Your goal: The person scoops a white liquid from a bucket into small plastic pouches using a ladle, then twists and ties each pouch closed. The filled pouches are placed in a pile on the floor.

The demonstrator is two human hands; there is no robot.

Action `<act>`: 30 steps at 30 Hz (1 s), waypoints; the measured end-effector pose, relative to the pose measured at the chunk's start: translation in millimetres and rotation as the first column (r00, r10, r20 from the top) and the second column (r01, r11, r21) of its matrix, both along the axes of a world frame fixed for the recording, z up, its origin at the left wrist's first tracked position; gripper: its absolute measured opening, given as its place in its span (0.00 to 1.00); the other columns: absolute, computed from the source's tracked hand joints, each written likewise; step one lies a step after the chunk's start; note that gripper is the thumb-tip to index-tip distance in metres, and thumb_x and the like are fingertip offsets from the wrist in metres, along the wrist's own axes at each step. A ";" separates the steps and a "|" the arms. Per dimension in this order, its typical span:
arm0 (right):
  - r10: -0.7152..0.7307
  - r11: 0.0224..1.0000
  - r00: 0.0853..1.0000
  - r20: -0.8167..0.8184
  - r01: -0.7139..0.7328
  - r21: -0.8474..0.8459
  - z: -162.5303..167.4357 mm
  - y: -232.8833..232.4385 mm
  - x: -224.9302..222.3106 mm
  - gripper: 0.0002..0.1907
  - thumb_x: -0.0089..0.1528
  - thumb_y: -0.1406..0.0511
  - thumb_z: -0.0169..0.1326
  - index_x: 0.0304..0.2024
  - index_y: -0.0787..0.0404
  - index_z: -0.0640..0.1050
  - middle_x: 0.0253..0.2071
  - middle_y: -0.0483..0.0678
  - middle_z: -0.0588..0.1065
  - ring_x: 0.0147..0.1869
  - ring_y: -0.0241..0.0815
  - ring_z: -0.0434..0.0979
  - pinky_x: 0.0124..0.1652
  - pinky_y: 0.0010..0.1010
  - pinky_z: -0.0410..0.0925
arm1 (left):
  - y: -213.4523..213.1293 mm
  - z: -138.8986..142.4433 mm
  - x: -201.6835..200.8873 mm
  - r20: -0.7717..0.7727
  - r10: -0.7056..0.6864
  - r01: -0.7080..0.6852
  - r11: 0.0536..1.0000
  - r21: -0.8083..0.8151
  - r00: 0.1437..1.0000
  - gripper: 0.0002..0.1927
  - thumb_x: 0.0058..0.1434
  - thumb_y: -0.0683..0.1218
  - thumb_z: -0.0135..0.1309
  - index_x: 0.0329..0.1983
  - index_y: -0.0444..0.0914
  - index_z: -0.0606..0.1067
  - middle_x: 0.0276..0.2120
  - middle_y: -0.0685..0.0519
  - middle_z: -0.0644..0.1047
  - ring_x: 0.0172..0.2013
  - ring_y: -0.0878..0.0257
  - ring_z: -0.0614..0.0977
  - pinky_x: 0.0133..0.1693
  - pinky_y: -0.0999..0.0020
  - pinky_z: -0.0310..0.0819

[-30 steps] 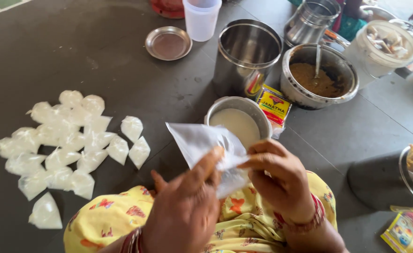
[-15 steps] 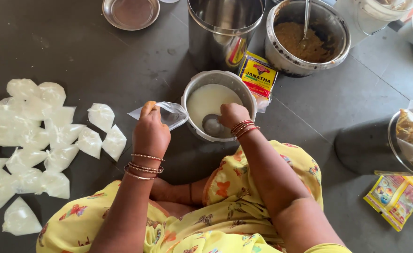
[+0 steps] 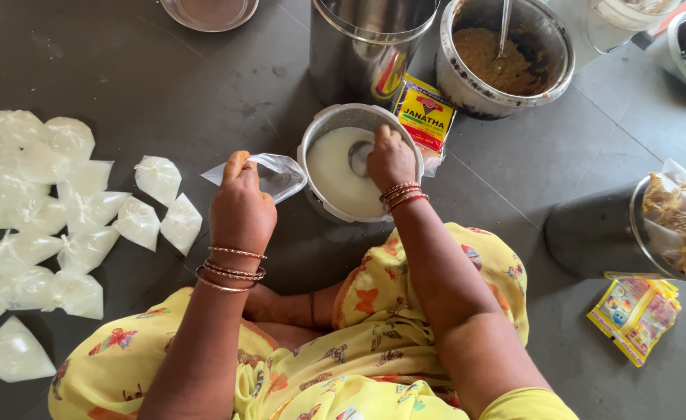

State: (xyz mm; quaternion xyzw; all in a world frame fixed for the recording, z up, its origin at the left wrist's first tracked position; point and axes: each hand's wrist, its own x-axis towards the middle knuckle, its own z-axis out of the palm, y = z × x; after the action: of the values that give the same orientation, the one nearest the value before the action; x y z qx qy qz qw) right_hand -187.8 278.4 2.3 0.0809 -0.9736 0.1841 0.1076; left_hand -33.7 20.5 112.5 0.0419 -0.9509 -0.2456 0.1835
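both hands keep place: left hand point(image 3: 240, 208) fingers grip one bag point(image 3: 269, 173), right hand point(image 3: 390, 158) one ladle point(image 3: 359, 157).

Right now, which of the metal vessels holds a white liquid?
The small steel bowl under the right hand, nearest the person; the pot behind holds brown paste.

A heap of filled, knotted white pouches point(image 3: 43, 225) lies on the dark floor point(image 3: 164, 85) at the left. A tall steel canister point(image 3: 370, 43) stands beside a steel pot of brown paste point(image 3: 506, 58) (a spoon point(image 3: 503, 31) stands in it). A yellow packet point(image 3: 423, 117) leans between them; another yellow packet point(image 3: 633, 317) lies at the right edge.
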 end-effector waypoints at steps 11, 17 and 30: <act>0.143 0.944 0.964 0.223 -0.200 0.261 -13.7 -8.1 4.6 0.08 0.60 0.69 0.52 0.40 0.57 0.80 0.41 0.58 0.78 0.44 0.56 0.82 0.46 0.45 0.75 | 6.8 7.5 3.3 0.024 -0.043 0.044 0.999 -0.019 0.999 0.19 0.56 0.34 0.51 0.51 0.24 0.74 0.64 0.40 0.71 0.41 0.44 0.84 0.42 0.57 0.81; -0.009 0.943 0.995 0.099 -0.024 0.331 -14.0 2.5 -10.9 0.09 0.62 0.68 0.53 0.45 0.62 0.73 0.40 0.60 0.78 0.39 0.55 0.84 0.35 0.40 0.77 | 7.6 8.8 3.6 0.062 -0.043 0.042 0.999 0.029 0.997 0.19 0.55 0.33 0.51 0.51 0.28 0.76 0.63 0.36 0.69 0.39 0.42 0.84 0.40 0.56 0.81; 0.124 0.952 0.788 0.603 0.078 -0.297 -18.8 -14.8 4.5 0.15 0.59 0.76 0.46 0.48 0.66 0.76 0.33 0.58 0.77 0.27 0.51 0.82 0.26 0.42 0.75 | 10.8 10.4 4.8 -0.034 -0.054 0.056 0.995 0.078 0.998 0.24 0.55 0.31 0.51 0.58 0.29 0.70 0.62 0.36 0.68 0.46 0.39 0.82 0.46 0.55 0.81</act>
State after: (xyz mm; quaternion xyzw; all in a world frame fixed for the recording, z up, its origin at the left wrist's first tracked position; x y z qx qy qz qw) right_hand -183.2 263.6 -16.4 0.0110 -0.9136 0.3503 -0.2062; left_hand -28.9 31.3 122.9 0.0190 -0.9383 -0.2884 0.1900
